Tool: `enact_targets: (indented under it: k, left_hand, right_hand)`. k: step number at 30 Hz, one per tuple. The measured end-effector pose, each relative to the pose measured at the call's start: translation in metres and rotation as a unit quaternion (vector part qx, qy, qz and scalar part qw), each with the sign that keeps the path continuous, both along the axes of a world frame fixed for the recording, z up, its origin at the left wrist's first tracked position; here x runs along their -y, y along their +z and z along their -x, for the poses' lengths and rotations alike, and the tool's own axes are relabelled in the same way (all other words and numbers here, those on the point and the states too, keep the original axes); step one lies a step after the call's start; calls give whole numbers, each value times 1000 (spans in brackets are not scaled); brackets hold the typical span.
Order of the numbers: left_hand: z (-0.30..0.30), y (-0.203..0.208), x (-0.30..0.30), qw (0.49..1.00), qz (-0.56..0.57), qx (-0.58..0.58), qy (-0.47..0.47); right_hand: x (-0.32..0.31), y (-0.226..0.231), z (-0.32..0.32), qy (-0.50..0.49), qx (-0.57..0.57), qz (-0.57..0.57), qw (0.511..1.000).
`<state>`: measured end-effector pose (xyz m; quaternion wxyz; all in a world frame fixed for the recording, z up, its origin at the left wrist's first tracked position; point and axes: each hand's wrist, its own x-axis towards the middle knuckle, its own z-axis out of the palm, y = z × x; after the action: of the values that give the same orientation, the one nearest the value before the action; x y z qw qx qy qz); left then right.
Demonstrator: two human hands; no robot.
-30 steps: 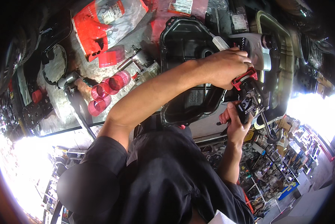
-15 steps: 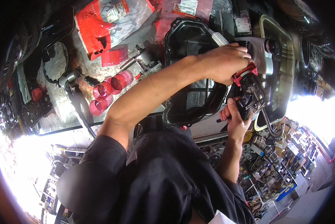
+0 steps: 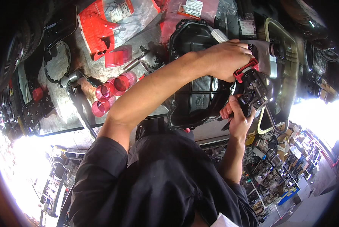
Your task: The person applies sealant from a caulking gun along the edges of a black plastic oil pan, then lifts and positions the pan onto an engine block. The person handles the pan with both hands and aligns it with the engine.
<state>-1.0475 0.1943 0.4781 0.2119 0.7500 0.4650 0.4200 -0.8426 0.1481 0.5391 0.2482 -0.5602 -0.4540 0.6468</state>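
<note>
Stretched across from the left, my left arm ends in my left hand (image 3: 228, 60), which is closed around the front part of what looks like a caulking gun. The gun (image 3: 254, 90) has a black body, a red collar and a bent metal rod hooking out at its rear. My right hand (image 3: 239, 121) is wrapped around its handle. Beyond my left knuckles pokes a white ribbed tip (image 3: 219, 36), in line with the gun. Below lies a black ribbed oil pan (image 3: 198, 100), its right side partly hidden by my hands. My left fingertips and the barrel beneath them are mostly hidden.
Several clear red plastic cups (image 3: 119, 85) stand left of my forearm, near a metal cylinder part (image 3: 148, 58). A red and clear bag (image 3: 116, 22) lies at the back. Right of the gun are a grey bottle-like thing (image 3: 263, 56) and a pale-rimmed pan (image 3: 292, 68).
The view has shifted a little, so the bench things sit slightly farther right. Both hands keep their hold; they and the gun have moved slightly left relative to the oil pan.
</note>
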Motion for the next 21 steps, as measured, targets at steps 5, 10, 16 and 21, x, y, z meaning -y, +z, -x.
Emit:
enact_targets:
  k: [5,10,16,21]
  left_hand:
    - [2,-1,2,1000,0,-6,10]
    - [4,-3,2,1000,-15,-10,17]
    - [6,-5,3,1000,-8,-11,16]
    - [8,-7,3,1000,-8,-25,16]
  right_hand:
    - [-1,-3,1,13,-5,-7,1000]
    - [-1,-4,3,15,-10,0,1000]
    - [-1,-5,4,22,-22,9,999]
    - [0,-7,5,21,-26,7,999]
